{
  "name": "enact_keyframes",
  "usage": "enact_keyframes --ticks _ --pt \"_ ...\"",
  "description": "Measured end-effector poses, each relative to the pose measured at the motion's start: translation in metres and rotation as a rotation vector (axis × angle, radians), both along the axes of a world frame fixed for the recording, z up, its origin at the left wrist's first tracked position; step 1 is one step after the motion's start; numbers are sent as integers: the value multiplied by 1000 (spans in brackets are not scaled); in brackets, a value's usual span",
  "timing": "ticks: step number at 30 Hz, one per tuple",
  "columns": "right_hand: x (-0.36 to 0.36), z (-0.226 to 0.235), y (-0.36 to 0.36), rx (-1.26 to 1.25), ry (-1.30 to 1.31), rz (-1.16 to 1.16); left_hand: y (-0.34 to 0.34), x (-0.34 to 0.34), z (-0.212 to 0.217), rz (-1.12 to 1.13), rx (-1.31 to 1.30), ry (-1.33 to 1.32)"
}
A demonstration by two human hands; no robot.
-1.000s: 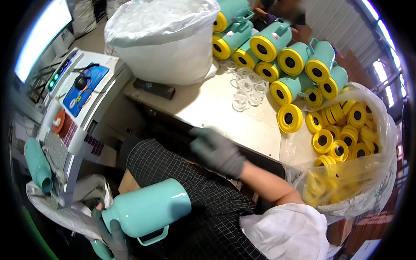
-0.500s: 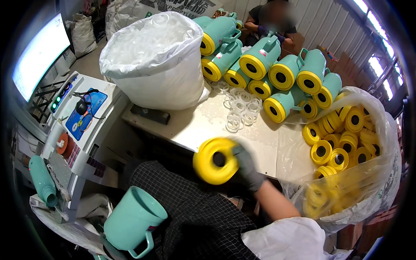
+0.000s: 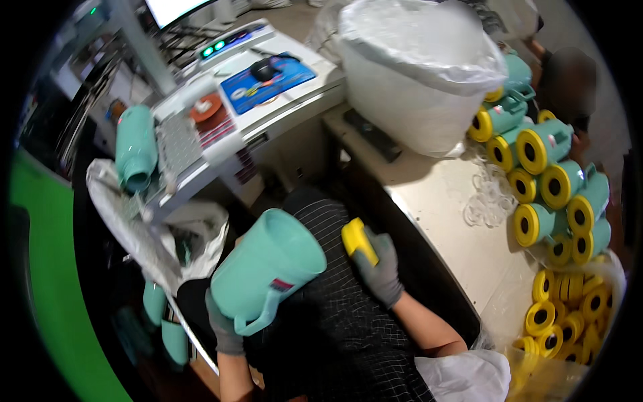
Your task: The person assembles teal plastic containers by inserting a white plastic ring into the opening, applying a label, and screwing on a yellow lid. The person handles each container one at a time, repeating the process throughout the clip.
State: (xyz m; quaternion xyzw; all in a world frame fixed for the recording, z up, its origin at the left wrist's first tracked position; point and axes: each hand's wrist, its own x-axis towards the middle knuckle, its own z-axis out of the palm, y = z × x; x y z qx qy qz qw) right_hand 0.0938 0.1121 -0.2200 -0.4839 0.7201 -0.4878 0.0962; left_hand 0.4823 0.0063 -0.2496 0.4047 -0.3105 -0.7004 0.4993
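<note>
Fitting step: yellow ring cap about to meet teal jug body.
Left hand wraps the teal jug body over the lap, mouth tilted right; right hand pinches the yellow ring cap just beside that mouth. Next likely needs squaring cap to the mouth.

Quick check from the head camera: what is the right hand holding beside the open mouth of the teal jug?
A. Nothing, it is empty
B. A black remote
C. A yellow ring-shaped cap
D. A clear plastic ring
C: the gloved right hand grips a yellow cap just to the right of the open end of the teal jug, which the left hand holds by its lower part.
</note>
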Motion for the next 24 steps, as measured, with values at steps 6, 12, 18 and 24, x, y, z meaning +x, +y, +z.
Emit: enact_keyframes --ticks 6,12,18,24 --pt "24 108 -56 -240 -8 443 18 -2 -3 -73 40 -132" --pt "29 102 -46 -287 170 665 25 -24 33 -132 194 -54" --pt "38 93 -34 -340 69 638 33 -19 7 3 409 311" --pt "49 101 -24 -268 95 562 40 -33 20 117 371 263"
